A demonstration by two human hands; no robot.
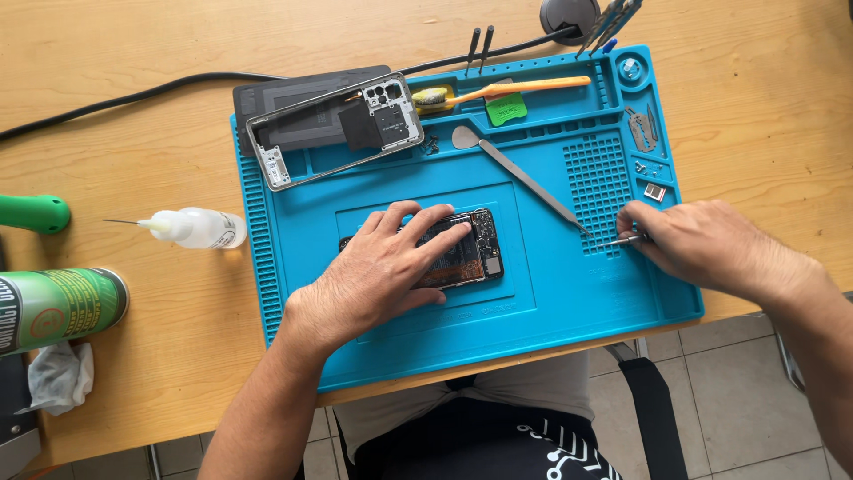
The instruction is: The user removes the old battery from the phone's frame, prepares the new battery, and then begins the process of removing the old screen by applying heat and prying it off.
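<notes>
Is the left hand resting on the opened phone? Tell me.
Yes, the left hand lies flat on the opened phone in the middle of the blue mat.

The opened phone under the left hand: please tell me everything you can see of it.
The opened black phone lies flat in the centre recess of the blue silicone work mat, back cover off. Its circuit board and part of its dark battery show at the right end. The left hand presses on it, fingers spread, hiding the rest.

Bare blue mat [542,293] lies open between the hands; a metal spudger [520,178] crosses diagonally above it.
</notes>
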